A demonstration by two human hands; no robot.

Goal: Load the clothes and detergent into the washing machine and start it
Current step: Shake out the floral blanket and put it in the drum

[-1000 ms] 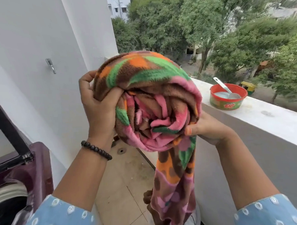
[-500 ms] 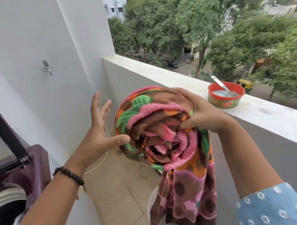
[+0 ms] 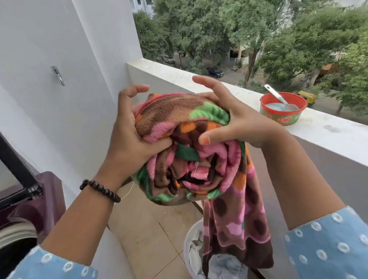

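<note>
Gripping rolled fleece blanket [image 3: 192,151], pink, brown, green, orange

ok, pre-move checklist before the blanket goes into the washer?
1. Both hands on blanket: ok; left hand and right hand hold the bundle.
2. Bundle fully gathered: not ok; a tail hangs down toward the bucket.
3. Washer lid up: ok.
4. Drum has room: cannot tell, mostly out of view.
5. Detergent tub clear of elbows: ok; it sits apart on the ledge.
</note>
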